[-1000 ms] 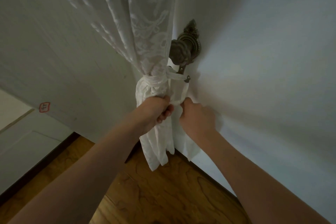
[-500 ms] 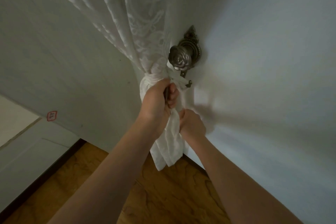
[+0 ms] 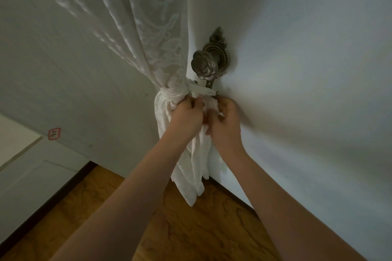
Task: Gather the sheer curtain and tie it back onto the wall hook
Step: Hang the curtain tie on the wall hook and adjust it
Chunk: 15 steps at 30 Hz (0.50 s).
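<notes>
- Both hands meet just under the wall hook: the left hand [image 3: 187, 117] has its fingers curled round the bunched fabric where the tie-back band cinches it, while the right hand [image 3: 226, 121] pinches the loose white end of the tie between thumb and fingers, close against the wall.
- The sheer curtain [image 3: 135, 34] hangs gathered into a single bundle in the room corner, its lower tail [image 3: 191, 178] drooping toward the wooden floor [image 3: 191, 229].
- A white tie-back band [image 3: 201, 90] runs taut from the gathered waist of the curtain across to the small metal hook arm [image 3: 216, 94] beneath the ornate rose-shaped knob [image 3: 204, 65].
- Against half a second ago, the right hand has risen from below the bundle to the level of the band, and the left hand has slid down from the wrap itself to just beneath it, so the two now work side by side at the knot.
- Against a second ago, the hands sit higher and closer to the hook; the band looks much the same, stretched to the hook.
- Judged from this, the gathering is done and the band appears already looped over the hook; what remains seems to be tightening or tidying the tie's end.
- Whether the knot is finished cannot be told, as the fingers cover it.
- A small red-edged sticker [image 3: 54, 133] marks the left wall [image 3: 63, 91] near the skirting.
</notes>
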### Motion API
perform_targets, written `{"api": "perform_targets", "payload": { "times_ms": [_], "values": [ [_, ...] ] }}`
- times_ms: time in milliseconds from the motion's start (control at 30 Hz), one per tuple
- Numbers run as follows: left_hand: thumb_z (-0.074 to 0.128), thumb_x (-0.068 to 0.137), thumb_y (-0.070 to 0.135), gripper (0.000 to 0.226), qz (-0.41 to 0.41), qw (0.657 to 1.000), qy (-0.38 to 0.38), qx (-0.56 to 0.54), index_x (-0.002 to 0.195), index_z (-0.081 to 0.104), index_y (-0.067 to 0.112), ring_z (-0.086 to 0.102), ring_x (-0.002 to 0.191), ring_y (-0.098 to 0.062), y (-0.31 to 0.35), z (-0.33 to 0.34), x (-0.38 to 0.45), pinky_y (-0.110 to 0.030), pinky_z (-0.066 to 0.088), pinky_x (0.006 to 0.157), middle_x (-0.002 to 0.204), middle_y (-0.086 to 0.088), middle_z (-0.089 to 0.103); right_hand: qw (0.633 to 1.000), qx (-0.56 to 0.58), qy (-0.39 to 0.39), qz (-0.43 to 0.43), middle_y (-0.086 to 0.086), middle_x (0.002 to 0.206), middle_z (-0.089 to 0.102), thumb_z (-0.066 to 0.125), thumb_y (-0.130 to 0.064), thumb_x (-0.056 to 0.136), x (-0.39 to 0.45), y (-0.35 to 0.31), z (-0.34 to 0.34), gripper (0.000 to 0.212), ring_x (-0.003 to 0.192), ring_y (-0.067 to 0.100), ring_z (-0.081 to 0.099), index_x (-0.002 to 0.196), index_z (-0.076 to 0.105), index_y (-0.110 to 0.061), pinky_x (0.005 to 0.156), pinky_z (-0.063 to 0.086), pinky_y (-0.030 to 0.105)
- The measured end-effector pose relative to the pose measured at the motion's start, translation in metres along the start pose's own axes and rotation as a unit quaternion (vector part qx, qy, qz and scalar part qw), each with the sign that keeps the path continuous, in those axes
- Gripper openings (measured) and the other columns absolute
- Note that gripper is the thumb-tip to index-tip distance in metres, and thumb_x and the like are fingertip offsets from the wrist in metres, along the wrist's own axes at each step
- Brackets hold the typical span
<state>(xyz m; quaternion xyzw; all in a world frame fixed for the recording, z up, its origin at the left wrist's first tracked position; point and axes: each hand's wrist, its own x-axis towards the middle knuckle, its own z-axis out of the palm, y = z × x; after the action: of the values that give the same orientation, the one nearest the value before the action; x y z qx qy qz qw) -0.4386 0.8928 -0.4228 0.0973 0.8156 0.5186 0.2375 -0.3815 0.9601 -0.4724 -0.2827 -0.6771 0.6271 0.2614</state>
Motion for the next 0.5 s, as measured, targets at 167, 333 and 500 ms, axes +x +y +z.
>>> {"api": "perform_targets", "payload": {
  "times_ms": [167, 333, 500],
  "values": [
    [0.041, 0.095, 0.013, 0.027, -0.036, 0.999, -0.026, -0.011, 0.070, 0.051, 0.014, 0.042, 0.055, -0.014, 0.006, -0.007, 0.011, -0.023, 0.033, 0.048, 0.060, 0.001, 0.045, 0.971, -0.226, -0.014, -0.078, 0.000, 0.074, 0.057, 0.041, -0.019, 0.097, 0.005, 0.001, -0.001, 0.018, 0.069, 0.018, 0.058, 0.092, 0.055, -0.010, 0.062, 0.046, 0.035],
    [0.040, 0.096, 0.020, 0.030, -0.073, 0.995, -0.068, -0.020, 0.069, 0.050, 0.016, 0.026, 0.041, -0.010, 0.009, -0.015, 0.011, -0.016, 0.020, 0.040, 0.052, 0.002, 0.033, 0.874, -0.471, -0.002, -0.116, 0.007, 0.079, 0.064, 0.036, -0.024, 0.098, 0.014, -0.004, 0.003, 0.027, 0.073, 0.026, 0.064, 0.097, 0.058, -0.009, 0.056, 0.039, 0.030],
    [0.036, 0.097, 0.009, 0.036, -0.047, 0.981, -0.042, -0.182, 0.062, 0.045, 0.016, 0.025, 0.029, -0.002, 0.009, -0.005, 0.006, -0.013, 0.018, 0.031, 0.036, 0.012, 0.033, 0.871, -0.486, -0.008, -0.071, 0.011, 0.086, 0.069, 0.040, -0.016, 0.094, 0.025, -0.002, 0.017, 0.025, 0.080, 0.028, 0.067, 0.086, 0.062, -0.010, 0.057, 0.037, 0.028]
  ]
}}
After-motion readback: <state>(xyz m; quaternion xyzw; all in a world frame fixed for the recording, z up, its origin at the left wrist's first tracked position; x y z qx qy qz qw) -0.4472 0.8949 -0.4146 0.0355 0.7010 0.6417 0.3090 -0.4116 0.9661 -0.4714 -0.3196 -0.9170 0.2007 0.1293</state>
